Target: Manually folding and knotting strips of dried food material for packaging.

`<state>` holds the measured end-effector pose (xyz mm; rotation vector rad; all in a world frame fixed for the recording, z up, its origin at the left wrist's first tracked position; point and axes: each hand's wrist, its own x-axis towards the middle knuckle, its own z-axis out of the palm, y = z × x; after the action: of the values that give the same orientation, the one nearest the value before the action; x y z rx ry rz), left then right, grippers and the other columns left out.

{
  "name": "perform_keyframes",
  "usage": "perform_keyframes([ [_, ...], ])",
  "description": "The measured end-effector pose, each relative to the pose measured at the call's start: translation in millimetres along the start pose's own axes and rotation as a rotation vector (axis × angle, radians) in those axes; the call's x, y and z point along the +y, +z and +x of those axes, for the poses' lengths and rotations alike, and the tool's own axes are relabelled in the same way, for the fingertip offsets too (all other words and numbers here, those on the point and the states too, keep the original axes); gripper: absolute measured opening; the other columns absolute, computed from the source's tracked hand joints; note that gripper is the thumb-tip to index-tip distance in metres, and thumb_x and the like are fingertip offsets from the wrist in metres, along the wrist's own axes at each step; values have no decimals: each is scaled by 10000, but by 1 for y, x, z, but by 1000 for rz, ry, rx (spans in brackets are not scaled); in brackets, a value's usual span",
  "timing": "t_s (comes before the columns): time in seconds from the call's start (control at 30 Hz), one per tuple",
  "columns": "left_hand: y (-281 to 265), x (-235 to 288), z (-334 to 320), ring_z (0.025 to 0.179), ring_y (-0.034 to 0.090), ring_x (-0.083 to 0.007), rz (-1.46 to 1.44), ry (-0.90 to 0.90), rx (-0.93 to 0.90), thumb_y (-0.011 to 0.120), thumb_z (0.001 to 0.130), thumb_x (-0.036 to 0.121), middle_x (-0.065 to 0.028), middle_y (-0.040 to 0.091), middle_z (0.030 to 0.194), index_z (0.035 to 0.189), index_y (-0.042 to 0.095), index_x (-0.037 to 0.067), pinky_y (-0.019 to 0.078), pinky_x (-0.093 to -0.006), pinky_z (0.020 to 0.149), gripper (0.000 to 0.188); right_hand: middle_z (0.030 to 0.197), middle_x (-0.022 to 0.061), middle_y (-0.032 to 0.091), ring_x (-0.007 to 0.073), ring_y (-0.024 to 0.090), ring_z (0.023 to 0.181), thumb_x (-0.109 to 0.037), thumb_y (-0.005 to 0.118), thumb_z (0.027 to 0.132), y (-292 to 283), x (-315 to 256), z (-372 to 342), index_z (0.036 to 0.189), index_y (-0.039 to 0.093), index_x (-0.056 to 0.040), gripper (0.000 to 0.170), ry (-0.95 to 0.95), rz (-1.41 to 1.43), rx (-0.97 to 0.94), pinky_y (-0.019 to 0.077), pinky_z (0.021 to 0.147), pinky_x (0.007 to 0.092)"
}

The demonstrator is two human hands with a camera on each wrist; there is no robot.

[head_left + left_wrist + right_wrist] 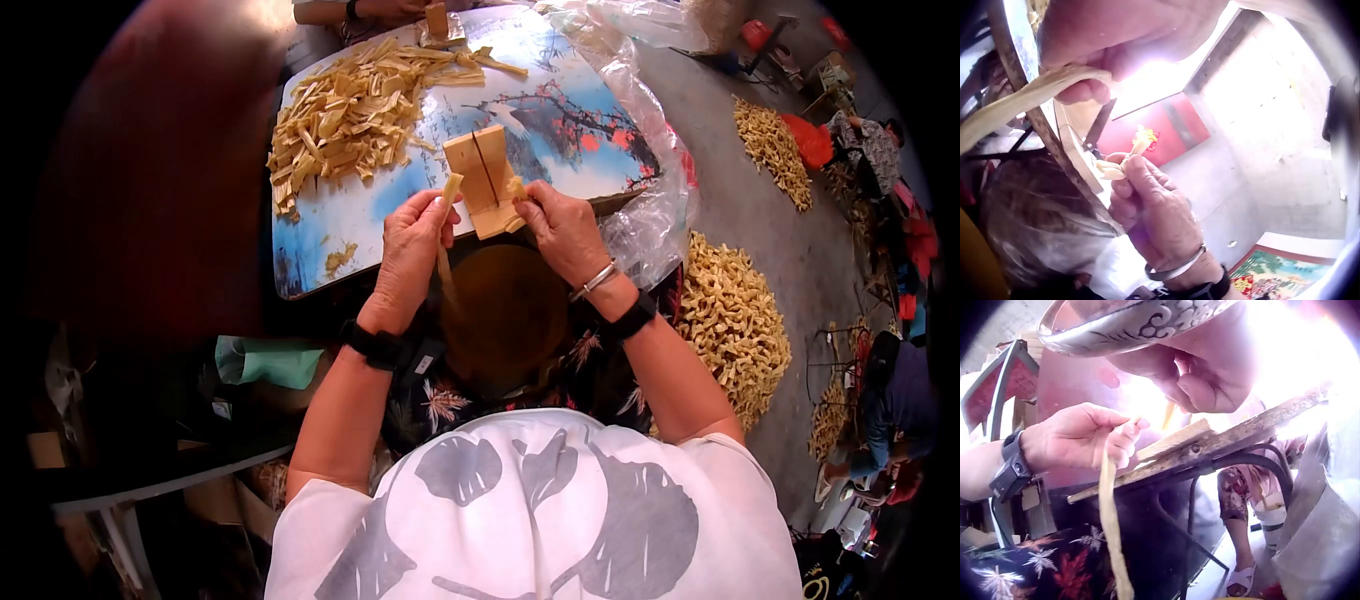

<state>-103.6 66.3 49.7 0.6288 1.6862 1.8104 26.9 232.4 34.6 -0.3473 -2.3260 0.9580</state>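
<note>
My left hand (408, 250) pinches a long, pale yellow strip (446, 265) that looks like dried bean curd. One end sticks up above the fingers, and in the right wrist view the rest of the strip (1110, 525) hangs down below them. A short folded piece of the same stuff (1110, 169), seemingly knotted, is pinched by my right hand (565, 230) between thumb and fingers. Between the two hands, at the table's near edge, an upright wooden block (470, 160) with a dark line down its face stands on a small wooden base.
A heap of loose strips (345, 115) covers the far left of the painted table (400, 190). Clear plastic sheeting (640, 235) hangs over its right edge. Large piles of knotted pieces (735, 320) lie on the floor at right. Other people sit at right, and someone's hands show across the table.
</note>
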Motion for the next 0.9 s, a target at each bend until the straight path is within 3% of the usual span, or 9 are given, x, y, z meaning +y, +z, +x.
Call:
perform_keyframes([
  [0.17,35,-15,-47,797,602,-87,-37,103,36,597,951,59,-15,670,897,1049,672,-19,505,-223,767,145,662,118,600,317,594,581,-281,671,904,-8,-37,-39,1095,642,-59,294,83,-56,-65,480,558,371],
  [0.2,42,-19,-55,803,604,-87,1,144,31,602,948,56,-14,673,903,1046,675,-16,503,-223,767,143,759,151,637,346,642,708,-410,654,888,-5,-42,-41,1052,636,-51,395,98,-38,-100,510,625,414],
  [0.37,38,-45,-78,805,612,-89,392,241,198,672,918,145,-36,684,903,978,682,11,492,-232,738,147,849,146,615,306,617,706,-153,620,919,19,-39,-61,1024,672,-36,166,-17,122,29,500,639,338],
  [0.5,6,-66,-97,857,654,-147,-610,-727,-148,641,951,176,-69,670,938,1063,656,18,543,-292,793,195,862,156,621,349,629,749,-49,624,872,18,-57,-88,963,653,-15,101,-84,171,-107,518,664,353],
  [0.53,15,-65,-101,831,666,-158,-698,-786,-22,642,946,177,-72,679,964,1107,629,3,559,-291,751,237,867,170,619,359,636,775,-33,628,851,20,-61,-100,948,628,-8,100,-72,202,-171,525,679,363],
  [0.67,18,-84,-100,810,662,-161,-438,-608,-85,624,948,125,-44,677,943,1118,634,11,550,-275,719,206,901,186,620,373,621,783,-92,619,905,26,-56,-127,993,609,-6,124,-111,292,-250,519,693,391],
  [0.77,18,-78,-101,823,678,-198,324,-336,-180,630,909,74,-82,685,985,1123,657,55,537,-304,699,216,985,180,641,340,634,829,-146,603,937,17,-43,-115,967,611,-10,139,-81,35,-80,528,681,359],
  [0.8,20,-75,-104,755,667,-272,699,151,-180,643,843,44,-98,650,914,1059,672,73,534,-319,659,220,947,160,652,325,647,816,-156,596,939,22,-39,-112,957,607,-14,143,-67,99,-46,536,677,366],
  [0.9,25,-61,-107,701,632,-323,1055,550,-176,655,780,32,-115,582,825,1020,655,62,534,-342,631,242,890,123,677,250,676,729,-189,581,961,26,-37,-111,966,596,-5,184,361,346,-143,550,595,343],
])
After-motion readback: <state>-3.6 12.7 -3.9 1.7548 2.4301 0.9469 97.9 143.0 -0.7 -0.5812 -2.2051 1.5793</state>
